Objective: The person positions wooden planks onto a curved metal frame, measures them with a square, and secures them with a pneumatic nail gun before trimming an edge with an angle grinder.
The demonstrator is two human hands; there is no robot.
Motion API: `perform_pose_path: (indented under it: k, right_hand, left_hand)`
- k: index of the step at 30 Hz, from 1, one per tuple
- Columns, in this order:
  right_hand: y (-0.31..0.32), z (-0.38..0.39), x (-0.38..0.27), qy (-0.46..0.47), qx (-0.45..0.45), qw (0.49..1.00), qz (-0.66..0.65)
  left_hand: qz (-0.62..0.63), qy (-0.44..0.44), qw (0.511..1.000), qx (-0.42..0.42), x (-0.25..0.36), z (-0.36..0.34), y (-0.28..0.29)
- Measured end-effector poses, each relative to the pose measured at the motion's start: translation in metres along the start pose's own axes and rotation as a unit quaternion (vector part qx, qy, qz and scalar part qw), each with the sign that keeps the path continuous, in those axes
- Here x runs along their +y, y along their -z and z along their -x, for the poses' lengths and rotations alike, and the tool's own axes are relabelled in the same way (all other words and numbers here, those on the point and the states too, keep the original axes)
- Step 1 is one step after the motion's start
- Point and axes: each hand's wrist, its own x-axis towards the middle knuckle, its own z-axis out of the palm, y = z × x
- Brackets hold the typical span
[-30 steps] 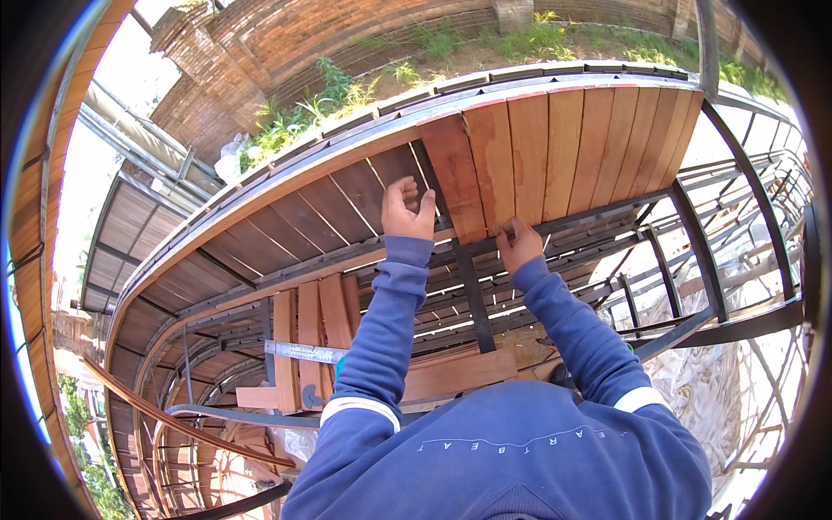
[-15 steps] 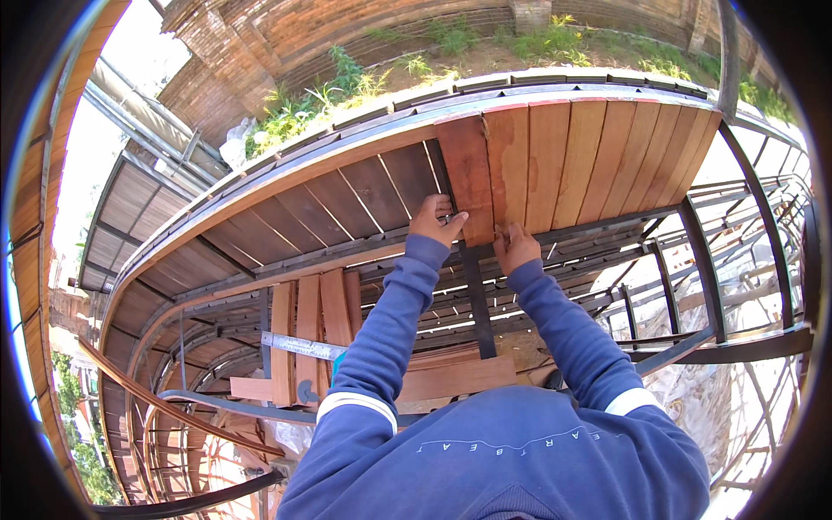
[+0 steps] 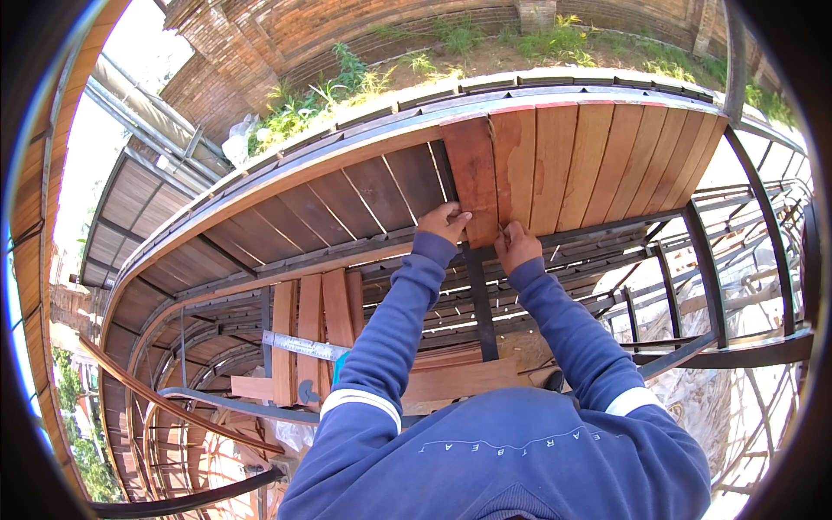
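A reddish-brown wooden plank (image 3: pixel 471 169) lies across the dark metal frame, against the row of fitted planks (image 3: pixel 589 165) on its right. My left hand (image 3: pixel 444 223) is closed at the plank's near left edge, with the thumb on top and the other fingers curled by the side. At the near right corner, my right hand (image 3: pixel 518 246) pinches the plank's end beside the seam. The undersides of the fingers are hidden in both hands. A narrow gap separates the plank from the darker slats (image 3: pixel 360 198) to the left.
Below the left forearm are loose wooden boards (image 3: pixel 284 342), a metal ruler (image 3: pixel 305 346) and another board (image 3: pixel 459 380). A dark metal bar (image 3: pixel 479 303) runs between my arms. Curved metal posts (image 3: pixel 706 269) stand at the right, and a brick wall (image 3: pixel 347 35) rises beyond some plants.
My left hand has slid slightly nearer along the plank's edge, and its fingers have curled in more. The right hand stays at the near corner. The view has shifted slightly.
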Motion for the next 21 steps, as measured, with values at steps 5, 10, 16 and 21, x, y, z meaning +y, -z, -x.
perform_pose_path:
  k: [5,10,16,21]
  right_hand:
    - [-0.002,0.000,0.003,0.008,0.007,1.000,-0.001]
    - [-0.004,-0.001,0.000,0.013,0.008,1.000,-0.007]
    - [-0.004,-0.001,0.001,0.009,0.006,1.000,-0.024]
    - [-0.003,-0.002,0.003,0.013,0.010,0.999,-0.029]
  left_hand:
    - [0.026,0.012,0.999,-0.019,-0.002,-0.003,-0.001]
    - [0.103,0.008,0.995,-0.008,-0.022,-0.005,-0.012]
    - [0.121,0.020,0.992,-0.001,-0.028,-0.006,-0.017]
    - [0.088,0.009,0.996,-0.015,-0.018,-0.004,-0.013]
